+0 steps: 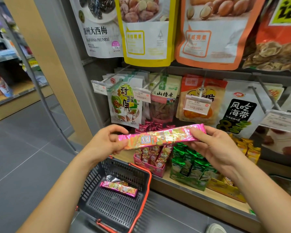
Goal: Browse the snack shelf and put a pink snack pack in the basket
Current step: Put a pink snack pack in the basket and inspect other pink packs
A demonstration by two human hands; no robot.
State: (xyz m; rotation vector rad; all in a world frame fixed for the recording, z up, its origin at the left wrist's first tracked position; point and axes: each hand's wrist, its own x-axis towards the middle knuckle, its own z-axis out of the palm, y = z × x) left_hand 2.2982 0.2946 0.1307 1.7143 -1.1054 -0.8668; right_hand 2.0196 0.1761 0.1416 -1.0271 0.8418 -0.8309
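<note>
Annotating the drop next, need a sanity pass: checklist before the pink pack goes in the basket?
1. Grip: left hand and right hand each hold an end of the pack: ok.
2. Pack free of the shelf, held in the air in front of it: ok.
3. Pack above the basket: not ok, the basket sits lower and to the left.
4. Basket mouth open, handle folded down at the rim: ok.
5. Room inside: the other pack lies at the back, with bare floor in front of it: ok.
</note>
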